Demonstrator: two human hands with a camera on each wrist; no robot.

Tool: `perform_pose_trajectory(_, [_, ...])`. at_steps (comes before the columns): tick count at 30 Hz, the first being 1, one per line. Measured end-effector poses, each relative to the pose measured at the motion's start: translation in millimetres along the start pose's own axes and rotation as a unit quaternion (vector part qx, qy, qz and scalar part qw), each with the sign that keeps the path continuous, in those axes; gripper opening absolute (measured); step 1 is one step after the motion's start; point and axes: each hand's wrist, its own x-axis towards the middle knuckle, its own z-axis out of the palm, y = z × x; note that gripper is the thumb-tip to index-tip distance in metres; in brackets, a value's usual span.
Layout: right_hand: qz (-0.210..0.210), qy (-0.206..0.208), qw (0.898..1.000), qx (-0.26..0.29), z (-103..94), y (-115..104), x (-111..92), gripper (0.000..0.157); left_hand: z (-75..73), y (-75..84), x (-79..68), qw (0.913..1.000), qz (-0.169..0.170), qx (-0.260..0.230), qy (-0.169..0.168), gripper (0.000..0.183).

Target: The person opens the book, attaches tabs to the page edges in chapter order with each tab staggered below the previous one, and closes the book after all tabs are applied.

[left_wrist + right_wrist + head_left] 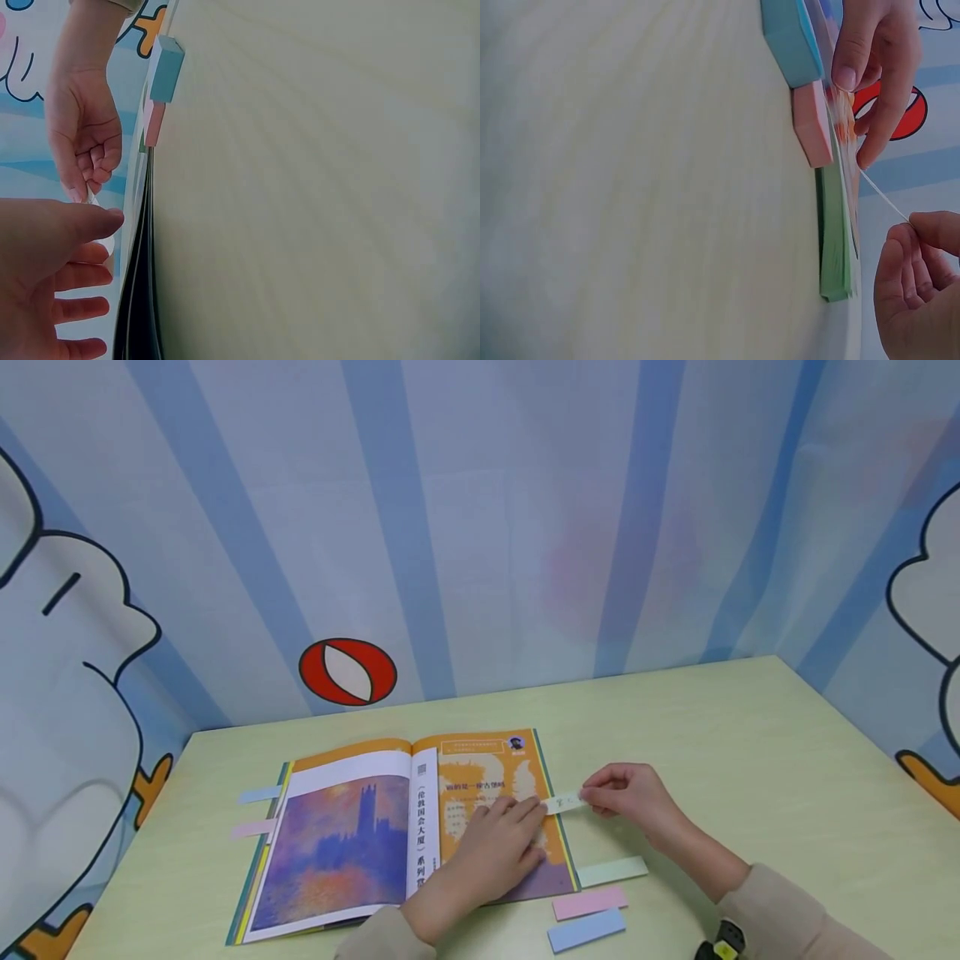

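An open picture book [337, 847] lies on the table, its left page showing a purple and orange painting of a tower. My left hand [491, 856] rests on the orange right page, fingertips on the inner end of a pale green sticky note [564, 803] at the page's outer edge. Handwriting shows on that note. My right hand [633, 799] pinches its outer end between thumb and fingers, to the right of the book. In the right wrist view the note [885, 196] runs taut and edge-on between both hands.
By the book's lower right corner lie a green sticky note pad [612, 871], a pink pad [590, 903] and a blue pad [587, 930]. A blue tab [258, 794] and a pink tab [253, 828] stick out on the left. A patterned curtain [510, 543] stands behind the table.
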Motion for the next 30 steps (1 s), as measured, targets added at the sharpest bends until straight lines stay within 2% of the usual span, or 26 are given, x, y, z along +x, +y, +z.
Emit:
perform_pose_trajectory(14, [0.018, -0.005, 1.0, 0.005, 1.2, 3.0, -0.1, 0.015, -0.2, 4.4, 1.3, 0.9999, 0.005, 0.013, -0.003, 0.044])
perform_pose_trajectory(23, [0.034, -0.005, 0.999, 0.0, 0.6, 6.0, 2.4, 0.015, -3.0, 6.4, 3.7, 0.9982, -0.011, 0.0, -0.058, 0.044])
perform_pose_trajectory(27, [0.051, -0.005, 0.999, 0.004, -1.2, 7.8, 5.7, 0.014, -7.3, 5.9, 6.3, 0.9965, -0.007, -0.005, -0.083, 0.045])
perform_pose_trajectory(30, [0.056, -0.01, 0.998, 0.002, -2.1, 9.4, 8.0, 0.014, -9.0, 4.9, 8.8, 0.9959, -0.005, -0.013, -0.089, 0.043])
